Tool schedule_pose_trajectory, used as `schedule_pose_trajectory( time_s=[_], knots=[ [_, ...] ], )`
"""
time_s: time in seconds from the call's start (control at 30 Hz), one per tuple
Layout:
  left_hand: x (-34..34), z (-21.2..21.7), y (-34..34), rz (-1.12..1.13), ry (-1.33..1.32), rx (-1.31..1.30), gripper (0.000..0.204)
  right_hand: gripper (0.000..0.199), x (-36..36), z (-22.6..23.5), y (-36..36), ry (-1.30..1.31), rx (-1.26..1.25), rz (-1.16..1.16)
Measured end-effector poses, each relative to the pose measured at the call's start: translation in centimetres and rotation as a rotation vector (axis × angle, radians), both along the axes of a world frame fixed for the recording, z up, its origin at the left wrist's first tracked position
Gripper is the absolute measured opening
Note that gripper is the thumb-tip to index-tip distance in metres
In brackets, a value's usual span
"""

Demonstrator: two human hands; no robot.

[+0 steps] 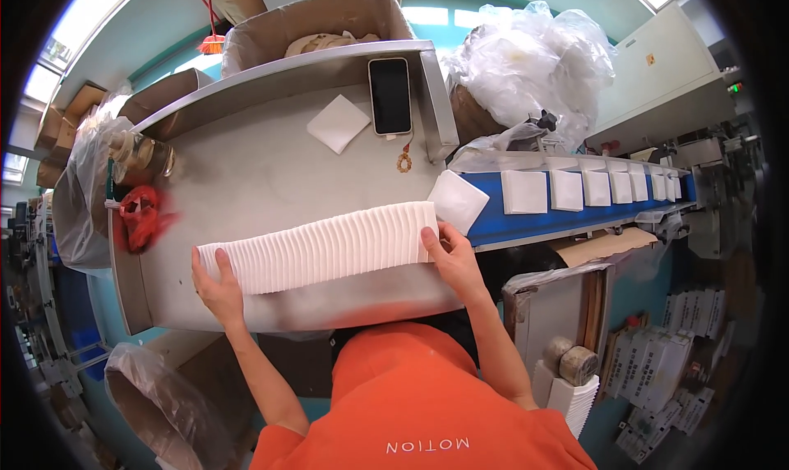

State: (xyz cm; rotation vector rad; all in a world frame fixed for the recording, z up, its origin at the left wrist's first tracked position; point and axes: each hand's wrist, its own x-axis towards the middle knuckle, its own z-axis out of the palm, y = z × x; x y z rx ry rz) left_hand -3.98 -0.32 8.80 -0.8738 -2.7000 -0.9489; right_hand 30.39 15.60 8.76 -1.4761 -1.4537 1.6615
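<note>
A long row of white folded paper napkins (320, 244) stands on edge across the metal table (238, 158), pressed between my two hands. My left hand (218, 287) closes over the row's left end, thumb on the near side. At the right end my right hand (449, 258) grips the last napkins, thumb on the face and fingers behind. Just past that hand, a loose napkin stack (459, 200) lies askew where the table meets the blue conveyor belt (485, 228). Another single napkin (339, 124) lies flat farther back on the table.
A smartphone (389, 97) with a beaded charm lies by the table's raised back rim. Small napkin stacks (524, 192) line the belt to the right. A red plastic bag (141, 217) and a tape roll (141, 158) sit at the left. Behind stands a lined carton (246, 47).
</note>
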Motion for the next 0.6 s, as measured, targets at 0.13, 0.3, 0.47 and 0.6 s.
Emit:
schedule_pose_trajectory(
  time_s=[0.13,0.3,0.47,0.6],
  knots=[
    [-0.1,0.0,-0.1,0.016,-0.004,-0.005,0.054,0.053,0.5,-0.5,1.1,0.109,-0.256,-0.04],
    [0.0,-0.1,-0.1,0.01,-0.011,-0.001,0.055,0.056,-0.2,0.8,0.0,-0.151,0.084,-0.074],
    [0.1,0.2,-0.1,0.013,-0.012,-0.006,0.055,0.036,0.1,-0.3,0.1,0.121,-0.253,-0.156],
    [0.1,0.0,0.0,0.013,-0.013,0.006,0.054,0.038,2.6,-1.2,-0.7,0.495,-0.586,-0.209]
  ],
)
